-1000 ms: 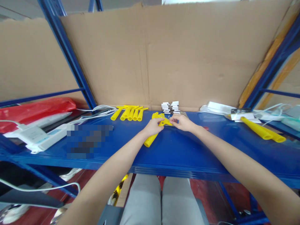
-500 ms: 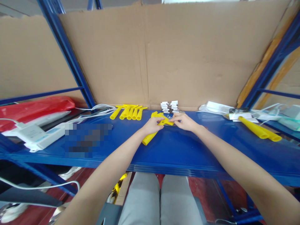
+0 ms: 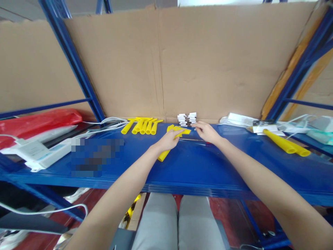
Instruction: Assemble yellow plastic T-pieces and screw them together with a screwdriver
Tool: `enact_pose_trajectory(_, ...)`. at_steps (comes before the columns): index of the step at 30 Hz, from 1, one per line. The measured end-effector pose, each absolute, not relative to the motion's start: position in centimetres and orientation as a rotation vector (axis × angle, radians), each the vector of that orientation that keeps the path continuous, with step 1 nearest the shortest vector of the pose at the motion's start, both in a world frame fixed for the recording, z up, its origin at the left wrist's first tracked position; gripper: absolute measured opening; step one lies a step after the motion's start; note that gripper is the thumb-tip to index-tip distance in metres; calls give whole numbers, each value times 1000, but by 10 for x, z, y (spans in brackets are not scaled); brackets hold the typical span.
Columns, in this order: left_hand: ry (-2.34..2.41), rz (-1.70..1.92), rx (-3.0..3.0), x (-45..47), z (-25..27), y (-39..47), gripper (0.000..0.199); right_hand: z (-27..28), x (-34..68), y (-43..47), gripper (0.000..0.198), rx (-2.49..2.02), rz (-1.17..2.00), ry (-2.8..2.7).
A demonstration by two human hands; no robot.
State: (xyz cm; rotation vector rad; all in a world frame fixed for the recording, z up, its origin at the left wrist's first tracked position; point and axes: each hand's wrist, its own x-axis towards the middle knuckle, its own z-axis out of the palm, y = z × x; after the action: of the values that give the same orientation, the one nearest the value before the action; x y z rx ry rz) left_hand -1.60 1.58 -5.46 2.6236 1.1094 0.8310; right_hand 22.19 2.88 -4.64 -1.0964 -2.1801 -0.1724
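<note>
Near the middle of the blue shelf, my left hand (image 3: 168,139) is closed around a yellow plastic handle (image 3: 164,155). The handle has a tube at its near end and a flat, wider head beyond my fingers. My right hand (image 3: 206,132) is off to the right, its fingertips bent together in front of a stack of small white and dark pieces (image 3: 186,119). Whatever lies between those fingertips is too small to make out. On the shelf between my hands lies a thin rod-like tool (image 3: 194,140), its right end reddish and partly under my right wrist.
Several more yellow handles (image 3: 142,125) lie in a row at the back left. To the right are yellow tubes (image 3: 282,142) and white packets (image 3: 238,119). A white power strip (image 3: 50,152), cables (image 3: 114,121) and a red bag (image 3: 41,119) occupy the left. Cardboard (image 3: 208,62) stands behind.
My right hand has left the yellow handle and moved slightly right, its fingertips now by the white stack. The thin tool has come into view on the shelf. My left hand keeps its hold.
</note>
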Motion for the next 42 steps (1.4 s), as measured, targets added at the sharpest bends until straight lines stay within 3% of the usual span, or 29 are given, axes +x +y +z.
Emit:
enact_pose_trajectory(10, 1273, 603, 2580, -15, -54, 7, 54, -46, 243, 37, 38, -1756, -47, -2167)
enact_pose_trajectory(22, 1374, 476, 2659, -12, -46, -3, 47, -42, 230, 49, 21, -1899, -47, -2125)
enact_pose_trajectory(34, 1456, 293, 2756, -8, -40, -16, 53, -41, 218, 66, 18, -1969, -107, -2199)
enact_pose_trajectory(42, 1456, 571, 2621, -8, -42, -13, 54, -54, 223, 78, 16, -1848, -113, -2183)
